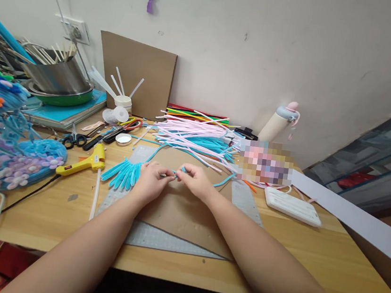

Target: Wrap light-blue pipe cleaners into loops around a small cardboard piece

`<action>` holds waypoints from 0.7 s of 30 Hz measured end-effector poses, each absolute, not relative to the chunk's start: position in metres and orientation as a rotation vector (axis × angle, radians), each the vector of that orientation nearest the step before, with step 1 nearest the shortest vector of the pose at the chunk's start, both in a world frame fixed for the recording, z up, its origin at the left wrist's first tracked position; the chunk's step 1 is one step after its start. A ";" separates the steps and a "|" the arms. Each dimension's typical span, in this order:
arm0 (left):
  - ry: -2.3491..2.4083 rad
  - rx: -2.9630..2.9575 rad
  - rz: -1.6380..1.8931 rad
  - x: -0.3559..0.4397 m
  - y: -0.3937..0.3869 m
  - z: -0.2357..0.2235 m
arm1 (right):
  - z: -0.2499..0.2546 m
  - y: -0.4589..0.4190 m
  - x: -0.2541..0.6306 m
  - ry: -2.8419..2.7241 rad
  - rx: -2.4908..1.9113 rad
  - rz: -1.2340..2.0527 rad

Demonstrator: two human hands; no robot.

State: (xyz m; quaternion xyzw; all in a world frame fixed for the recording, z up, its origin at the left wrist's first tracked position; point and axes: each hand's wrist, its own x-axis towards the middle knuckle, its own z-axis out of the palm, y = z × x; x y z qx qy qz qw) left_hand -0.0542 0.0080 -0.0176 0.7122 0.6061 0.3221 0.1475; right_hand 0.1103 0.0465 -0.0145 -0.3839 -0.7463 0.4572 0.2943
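In the head view, your left hand and right hand meet over the cardboard, which lies on the mat. Thumb and forefinger of each are pinched on a thin blue stem, held just above the board between your fingertips; how it is bent there is too small to tell. A blue length shows beyond your right wrist, but you can't tell whether it is the same piece.

Of the work, the loops look done: a fan of blue ones sits just beside your left hand, partly behind it. Whether they are joined to the stem is hidden. The stem looks unfinished, since you have it in your fingers and a length trails loose. Behind the board, the pile of pink and blue lengths lies unshaped. The glue gun rests to your left, untouched.
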 end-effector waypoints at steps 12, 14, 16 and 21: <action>1.720 2.304 0.898 -0.052 0.004 -0.016 | -0.018 0.052 0.111 -1.981 -1.213 1.642; 1.724 2.303 0.901 -0.052 0.004 -0.016 | -0.019 0.050 0.108 -2.025 -1.215 1.515; 1.739 2.275 0.900 -0.052 0.004 -0.016 | -0.019 0.047 0.106 -2.070 -1.201 1.331; 1.769 2.182 0.874 -0.052 0.005 -0.016 | -0.011 0.042 0.109 -2.258 -1.072 0.811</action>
